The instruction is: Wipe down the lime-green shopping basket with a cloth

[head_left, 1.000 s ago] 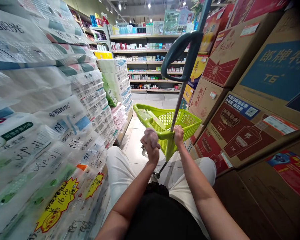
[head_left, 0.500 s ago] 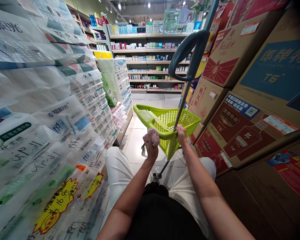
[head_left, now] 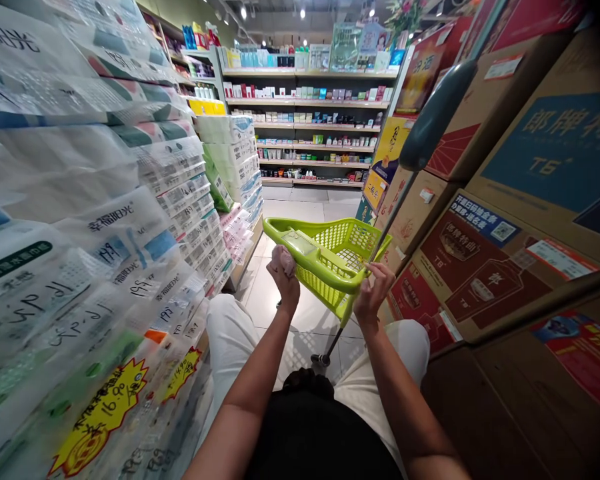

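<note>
A lime-green shopping cart with a perforated basket stands between my knees, tilted, its grey pole leaning to the right. My left hand is closed around a crumpled pink cloth, at the outer side of the cart's left rim. Whether the cloth presses on the rim is hard to see. At the near corner, where the pole meets the basket, my right hand grips the rim with bent fingers. The dark blue-grey handle at the pole's upper part is seen edge-on. A caster shows below the basket.
Stacked tissue packs with handwritten prices rise close on my left. Printed cardboard cartons form a wall on the right. Shelves of small boxes and bottles cross the aisle's far end. White floor tiles lie beneath the cart.
The cart has turned and tilted, its pole and handle swinging right. My left hand with the cloth has moved left along the rim. My right hand has shifted slightly right and changed its grip.
</note>
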Demonstrator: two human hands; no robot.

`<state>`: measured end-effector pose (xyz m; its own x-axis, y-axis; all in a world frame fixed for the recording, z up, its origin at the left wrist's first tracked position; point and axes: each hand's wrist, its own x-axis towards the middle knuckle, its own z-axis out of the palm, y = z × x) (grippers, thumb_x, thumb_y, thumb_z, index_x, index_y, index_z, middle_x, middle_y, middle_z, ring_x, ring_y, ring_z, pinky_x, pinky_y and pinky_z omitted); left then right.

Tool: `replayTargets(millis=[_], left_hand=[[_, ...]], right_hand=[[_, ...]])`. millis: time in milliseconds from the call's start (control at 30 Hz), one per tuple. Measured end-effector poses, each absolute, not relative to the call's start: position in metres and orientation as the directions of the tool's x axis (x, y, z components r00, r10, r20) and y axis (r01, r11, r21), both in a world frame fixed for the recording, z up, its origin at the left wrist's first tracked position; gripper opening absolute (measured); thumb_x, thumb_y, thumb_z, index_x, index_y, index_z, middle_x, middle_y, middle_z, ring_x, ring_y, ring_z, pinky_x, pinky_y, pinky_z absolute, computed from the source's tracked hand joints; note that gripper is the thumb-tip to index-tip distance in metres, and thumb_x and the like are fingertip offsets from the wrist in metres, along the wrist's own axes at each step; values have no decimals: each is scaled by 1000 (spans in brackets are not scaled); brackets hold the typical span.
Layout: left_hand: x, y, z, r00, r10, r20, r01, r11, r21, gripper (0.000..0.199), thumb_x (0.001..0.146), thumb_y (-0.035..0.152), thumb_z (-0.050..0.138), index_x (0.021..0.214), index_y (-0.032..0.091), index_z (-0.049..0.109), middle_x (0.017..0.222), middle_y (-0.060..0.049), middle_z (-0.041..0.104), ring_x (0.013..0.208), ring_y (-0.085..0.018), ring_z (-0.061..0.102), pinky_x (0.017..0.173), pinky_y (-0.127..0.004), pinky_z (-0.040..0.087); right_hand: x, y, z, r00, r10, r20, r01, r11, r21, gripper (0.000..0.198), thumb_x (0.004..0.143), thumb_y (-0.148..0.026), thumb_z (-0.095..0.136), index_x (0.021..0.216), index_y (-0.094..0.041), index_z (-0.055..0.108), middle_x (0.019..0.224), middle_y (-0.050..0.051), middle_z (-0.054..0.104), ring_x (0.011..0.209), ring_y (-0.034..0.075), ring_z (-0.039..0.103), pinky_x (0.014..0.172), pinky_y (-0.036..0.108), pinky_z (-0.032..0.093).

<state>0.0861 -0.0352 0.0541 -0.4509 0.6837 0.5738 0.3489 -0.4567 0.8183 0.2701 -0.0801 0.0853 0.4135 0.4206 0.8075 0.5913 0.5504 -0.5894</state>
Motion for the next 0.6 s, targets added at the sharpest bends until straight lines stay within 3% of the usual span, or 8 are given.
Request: replayTargets(millis=[100, 233, 367, 500, 600], left_hand=[[90, -34, 47, -406, 672, 619, 386, -488, 783, 57, 89, 23, 59, 146, 21, 57, 125, -16, 53, 126, -32, 53, 109, -50, 48], [83, -26, 50, -349, 686, 638, 384, -516, 765, 50, 90, 24, 58, 139, 21, 64, 123, -15, 52, 119, -31, 56, 104, -48, 51], [74, -13, 63, -449, 645, 619, 398, -476, 784, 54, 91, 19, 53, 145, 21, 59, 122, -14, 52, 119, -29, 56, 108, -45, 49], [80, -17, 53, -313, 690, 653, 415, -519, 747, 44, 92, 23, 57, 135, 20, 65, 119, -15, 54, 122, -32, 53, 109, -50, 48], [71, -3, 54, -272, 744, 611, 391, -494, 776, 53, 90, 19, 56, 144, 18, 57, 122, -16, 53, 123, -32, 52, 108, -51, 48]], right_hand=[[258, -91, 93, 292, 492, 820, 590, 582, -560, 35, 98, -36, 36, 92, -26, 69, 104, 8, 66, 107, 28, 60, 103, 51, 41], [262, -90, 99, 373, 520, 768, 507, 579, -638, 49, 102, -39, 28, 68, -26, 60, 79, 5, 66, 89, 25, 61, 97, 48, 43], [272, -86, 98, 377, 529, 760, 467, 600, -650, 49, 101, -43, 32, 65, -26, 60, 75, 4, 66, 87, 25, 62, 94, 46, 44], [280, -84, 97, 404, 526, 749, 460, 591, -663, 43, 96, -39, 37, 62, -26, 60, 70, 3, 65, 81, 24, 61, 93, 45, 45], [287, -82, 99, 411, 531, 741, 477, 567, -672, 41, 92, -37, 38, 59, -26, 59, 66, 2, 62, 76, 22, 58, 91, 44, 45]])
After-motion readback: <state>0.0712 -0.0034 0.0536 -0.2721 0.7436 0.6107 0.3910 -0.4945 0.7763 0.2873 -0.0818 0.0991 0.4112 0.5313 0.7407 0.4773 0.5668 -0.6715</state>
